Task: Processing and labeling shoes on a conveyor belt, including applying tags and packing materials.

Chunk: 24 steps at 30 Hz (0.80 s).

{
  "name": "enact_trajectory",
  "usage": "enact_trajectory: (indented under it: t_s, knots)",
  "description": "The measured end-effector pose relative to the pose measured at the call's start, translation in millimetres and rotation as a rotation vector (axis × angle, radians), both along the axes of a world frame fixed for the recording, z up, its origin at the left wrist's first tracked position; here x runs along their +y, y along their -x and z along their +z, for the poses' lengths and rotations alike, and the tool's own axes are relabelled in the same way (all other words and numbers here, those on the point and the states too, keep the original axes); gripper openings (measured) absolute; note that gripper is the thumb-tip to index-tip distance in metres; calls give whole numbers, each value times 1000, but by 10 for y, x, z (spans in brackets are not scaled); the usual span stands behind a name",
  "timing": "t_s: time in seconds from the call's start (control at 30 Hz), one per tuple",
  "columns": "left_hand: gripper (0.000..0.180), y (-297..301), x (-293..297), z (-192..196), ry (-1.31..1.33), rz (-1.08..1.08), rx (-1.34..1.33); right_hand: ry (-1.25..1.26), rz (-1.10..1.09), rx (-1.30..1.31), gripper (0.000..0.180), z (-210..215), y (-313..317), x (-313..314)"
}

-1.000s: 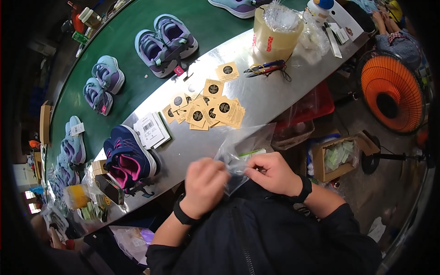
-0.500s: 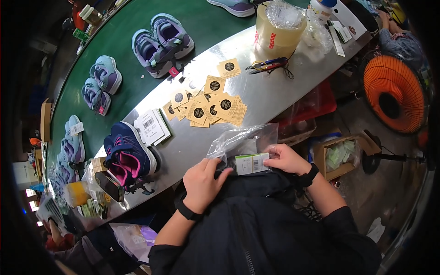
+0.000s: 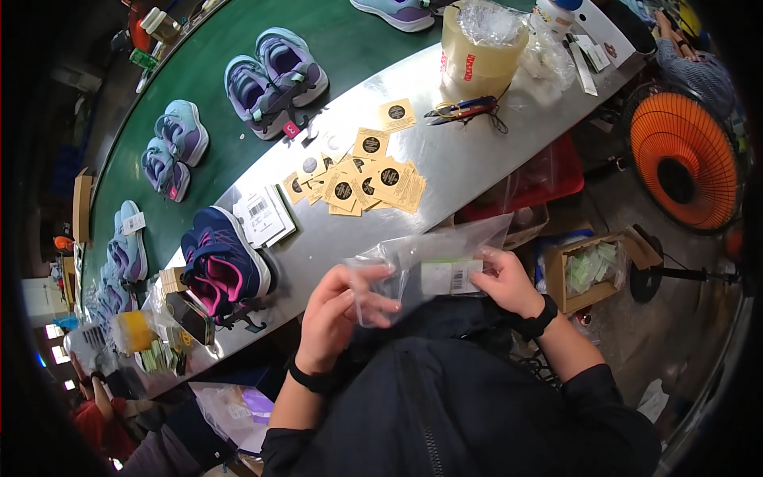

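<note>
In front of my body a clear plastic bag (image 3: pixel 407 253) is spread between my hands. My right hand (image 3: pixel 513 285) pinches its right part, the thumb on a small stack of white and green labels (image 3: pixel 447 278) with a barcode. My left hand (image 3: pixel 338 306) is at the bag's left end, fingers spread apart and seen through the film. Beyond the bag, tan square cards (image 3: pixel 368 181) lie in a loose heap on the metal table (image 3: pixel 477 171). White tags (image 3: pixel 264 216) are stacked left of them, beside a navy and pink pair of shoes (image 3: pixel 226 258).
Light blue and purple shoes (image 3: pixel 274 79) stand along the green conveyor belt (image 3: pixel 214 75). A wide tape roll (image 3: pixel 481 60) and snips (image 3: pixel 463 111) sit at the far right of the table. An orange fan (image 3: pixel 677 168) and a carton (image 3: pixel 592 270) are at right.
The bag has been lifted and stretched flatter. My left hand has loosened its fingers and lowered slightly; my right hand has shifted a little right with the labels.
</note>
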<state>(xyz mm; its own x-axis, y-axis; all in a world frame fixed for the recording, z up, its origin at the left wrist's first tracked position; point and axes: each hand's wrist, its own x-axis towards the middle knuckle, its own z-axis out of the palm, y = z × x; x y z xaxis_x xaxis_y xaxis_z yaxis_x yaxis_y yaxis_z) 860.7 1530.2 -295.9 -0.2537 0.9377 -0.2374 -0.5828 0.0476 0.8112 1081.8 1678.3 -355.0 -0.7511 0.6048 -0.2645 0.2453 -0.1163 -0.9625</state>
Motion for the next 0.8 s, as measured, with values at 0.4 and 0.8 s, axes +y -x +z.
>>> enact_trajectory:
  t_s: [0.4, 0.8]
  knots:
    - [42, 91, -111, -223, 154, -332, -321, -43, -107, 190, 17, 98, 54, -139]
    - [22, -242, 135, -230, 139, -17, 683, -198, -8, 216, 9, 111, 187, -257]
